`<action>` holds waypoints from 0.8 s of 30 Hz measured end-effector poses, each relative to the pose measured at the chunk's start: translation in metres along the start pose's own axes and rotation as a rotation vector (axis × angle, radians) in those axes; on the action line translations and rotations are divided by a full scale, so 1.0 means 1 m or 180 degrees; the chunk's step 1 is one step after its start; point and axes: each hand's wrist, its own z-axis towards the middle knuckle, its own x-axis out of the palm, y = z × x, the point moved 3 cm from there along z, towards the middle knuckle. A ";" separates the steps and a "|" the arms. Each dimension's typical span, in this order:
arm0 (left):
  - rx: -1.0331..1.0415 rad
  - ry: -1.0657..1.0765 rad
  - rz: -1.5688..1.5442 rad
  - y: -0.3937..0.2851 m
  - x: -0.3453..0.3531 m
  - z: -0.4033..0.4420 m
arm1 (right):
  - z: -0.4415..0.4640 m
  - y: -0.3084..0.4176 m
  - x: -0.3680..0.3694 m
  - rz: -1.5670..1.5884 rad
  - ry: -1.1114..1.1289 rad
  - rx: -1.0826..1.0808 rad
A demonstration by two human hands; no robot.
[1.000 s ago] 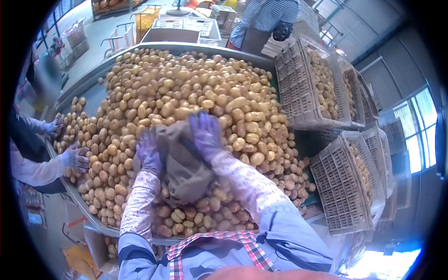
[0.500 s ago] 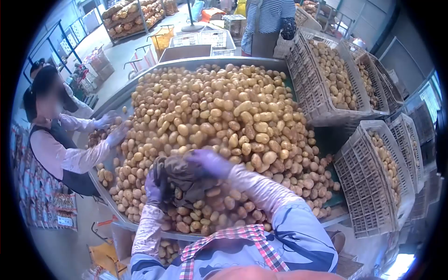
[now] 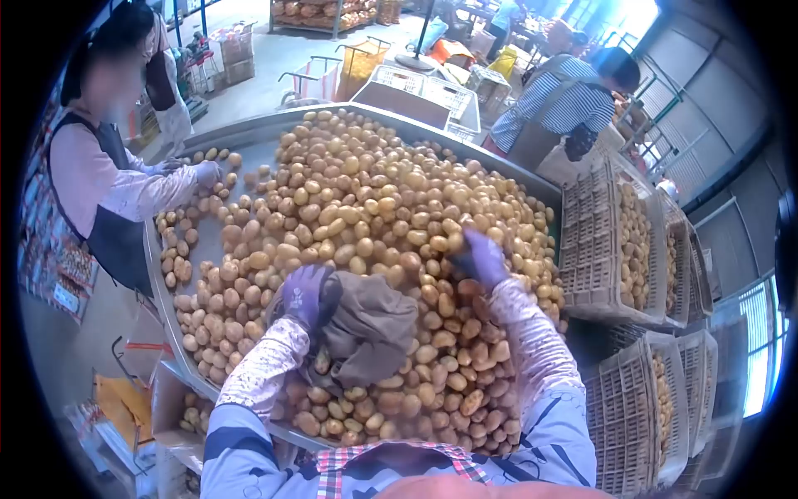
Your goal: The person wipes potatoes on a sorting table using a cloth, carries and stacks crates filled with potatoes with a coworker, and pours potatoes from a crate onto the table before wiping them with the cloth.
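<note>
My left hand (image 3: 304, 296), in a purple glove with a dark palm, is closed on the upper left edge of a grey-brown cloth (image 3: 370, 328). The crumpled cloth lies over potatoes near the front of the metal table (image 3: 158, 308). To the right of the cloth, my right hand (image 3: 484, 259), gloved the same way, reaches down onto the heap of potatoes (image 3: 366, 200). Its fingers are blurred and point left, beside a potato (image 3: 455, 241); whether they grip it does not show clearly.
Slatted crates (image 3: 586, 249) of potatoes stand tilted along the right side, with more crates (image 3: 623, 407) below. A co-worker (image 3: 100, 183) handles potatoes at the left edge. Another person (image 3: 544, 108) in stripes bends at the back. A cardboard box (image 3: 170, 416) stands at front left.
My right hand has moved off the cloth, rightward onto the potatoes. The cloth now lies flatter, with my left hand still at its left side. The whole view has turned.
</note>
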 end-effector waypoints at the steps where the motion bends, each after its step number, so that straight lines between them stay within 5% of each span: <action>1: 0.0023 0.0067 -0.0053 0.003 0.002 0.001 | 0.025 0.008 -0.007 0.0939 -0.0106 0.0094; 2: 0.0033 0.0048 -0.0138 0.004 0.002 0.003 | 0.041 0.045 -0.029 0.0217 -0.0784 -0.0335; 5: 0.0018 0.0104 -0.0199 -0.002 -0.008 0.010 | 0.141 0.077 -0.027 -0.0011 -0.0749 0.0004; 6: -0.0012 0.0143 -0.0079 0.010 0.002 0.007 | 0.190 0.050 -0.004 0.0448 -0.0327 0.0045; 10: 0.0340 -0.0077 0.0010 0.025 0.005 0.003 | 0.269 0.033 0.082 -0.0291 -0.0096 -0.0107; 11: 0.0280 -0.0073 0.0027 0.030 0.004 0.005 | 0.263 0.030 0.108 -0.0623 0.0139 -0.0317; 13: 0.0133 -0.0013 -0.0036 0.028 0.000 0.010 | 0.252 0.035 0.114 -0.0282 0.0735 0.0549; 17: 0.0174 -0.0072 -0.0357 0.018 -0.010 0.018 | 0.195 0.073 0.099 -0.0844 0.2139 0.0081; 19: 0.0240 -0.0149 -0.0287 0.017 -0.012 0.014 | 0.139 0.111 0.107 -0.1682 0.1855 -0.0854; 21: 0.0250 -0.0246 -0.0150 0.018 -0.008 0.008 | 0.106 0.096 0.141 -0.1103 0.1215 -0.0570; 24: 0.0027 -0.0550 0.0181 0.013 -0.005 -0.004 | 0.029 0.126 0.094 -0.1613 0.0827 -0.0869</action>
